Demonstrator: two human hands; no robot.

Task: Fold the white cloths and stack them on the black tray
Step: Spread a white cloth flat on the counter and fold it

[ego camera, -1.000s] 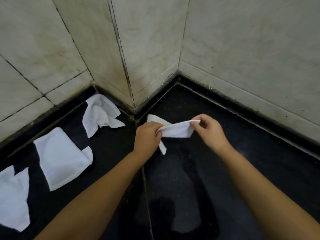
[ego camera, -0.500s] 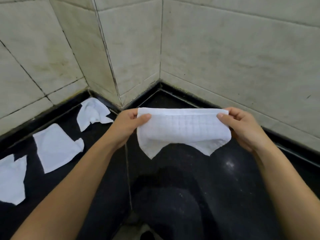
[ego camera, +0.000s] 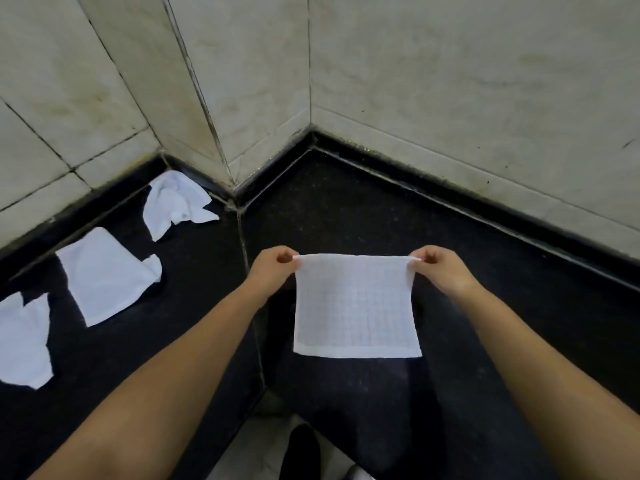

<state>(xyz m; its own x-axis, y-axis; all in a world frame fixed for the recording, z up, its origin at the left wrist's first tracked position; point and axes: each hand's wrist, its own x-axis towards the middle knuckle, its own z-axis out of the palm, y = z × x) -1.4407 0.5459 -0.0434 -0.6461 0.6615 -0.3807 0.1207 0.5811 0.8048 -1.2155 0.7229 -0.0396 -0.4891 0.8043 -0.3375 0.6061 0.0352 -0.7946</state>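
While the white cloth hangs flat between them above the black counter, the left hand and right hand each pinch 1 top corner, so its top edge runs left-right; 3 unfolded cloths lie well left.

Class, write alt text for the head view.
Two bare hands, left hand and right hand, pinch the top corners of a white cloth, hanging flat above a black counter. Three unfolded cloths lie left.
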